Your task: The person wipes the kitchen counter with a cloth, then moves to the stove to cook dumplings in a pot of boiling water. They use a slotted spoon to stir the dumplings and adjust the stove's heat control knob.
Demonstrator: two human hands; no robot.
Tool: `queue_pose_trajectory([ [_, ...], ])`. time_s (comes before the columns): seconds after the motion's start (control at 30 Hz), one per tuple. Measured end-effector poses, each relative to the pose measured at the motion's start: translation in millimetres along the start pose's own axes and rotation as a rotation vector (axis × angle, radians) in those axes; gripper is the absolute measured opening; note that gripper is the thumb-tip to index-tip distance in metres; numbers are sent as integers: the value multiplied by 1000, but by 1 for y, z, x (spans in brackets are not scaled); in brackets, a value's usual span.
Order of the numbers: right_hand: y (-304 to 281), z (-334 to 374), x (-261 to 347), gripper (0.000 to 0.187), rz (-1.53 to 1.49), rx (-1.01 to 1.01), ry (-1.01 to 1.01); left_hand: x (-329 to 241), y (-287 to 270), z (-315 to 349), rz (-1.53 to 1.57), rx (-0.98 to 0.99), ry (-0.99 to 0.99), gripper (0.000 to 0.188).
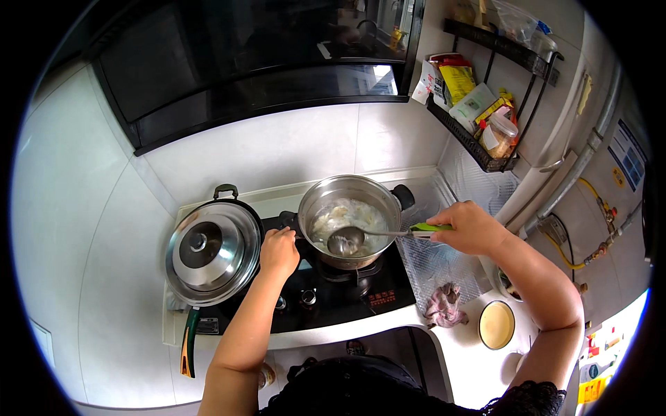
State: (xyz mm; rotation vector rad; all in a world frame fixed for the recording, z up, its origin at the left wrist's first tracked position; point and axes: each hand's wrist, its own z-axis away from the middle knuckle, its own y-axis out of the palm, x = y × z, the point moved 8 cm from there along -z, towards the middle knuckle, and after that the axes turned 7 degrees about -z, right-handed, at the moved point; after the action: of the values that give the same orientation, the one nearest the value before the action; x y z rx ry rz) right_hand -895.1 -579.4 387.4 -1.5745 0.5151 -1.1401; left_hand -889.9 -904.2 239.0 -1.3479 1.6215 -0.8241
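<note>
A steel pot (323, 185) stands on the black gas stove, with pale, cloudy liquid and whitish food (347, 213) inside it. My left hand (280, 251) is closed at the pot's left side handle, which it partly covers. In my right hand (466, 229) is a ladle (390, 234) with a green and grey handle, held from the right across the pot's rim. The ladle's round bowl hangs over the food in the near part of the pot, and looks wet inside. My right fingers wrap around the handle's end.
Left of the pot, a lidded pan (236, 256) sits on the stove (333, 305), its green handle (189, 343) jutting past the counter's front. To the right are a crumpled cloth (446, 306) and a round container (497, 324). A black rack (458, 125) holds food packets above.
</note>
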Motion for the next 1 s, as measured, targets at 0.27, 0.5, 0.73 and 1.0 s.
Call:
queue_pose_trajectory([
  [0.27,4,-13,12,23,226,156,54,-4,-5,-1,-2,4,-10,16],
  [0.5,28,-19,16,18,617,177,59,-1,-3,1,10,-15,-11,17],
  [0.73,49,-10,10,24,593,111,-12,0,-2,1,4,-7,-10,18],
  [1.0,81,-9,-18,36,518,-108,-105,-2,-2,1,12,-29,-8,18],
])
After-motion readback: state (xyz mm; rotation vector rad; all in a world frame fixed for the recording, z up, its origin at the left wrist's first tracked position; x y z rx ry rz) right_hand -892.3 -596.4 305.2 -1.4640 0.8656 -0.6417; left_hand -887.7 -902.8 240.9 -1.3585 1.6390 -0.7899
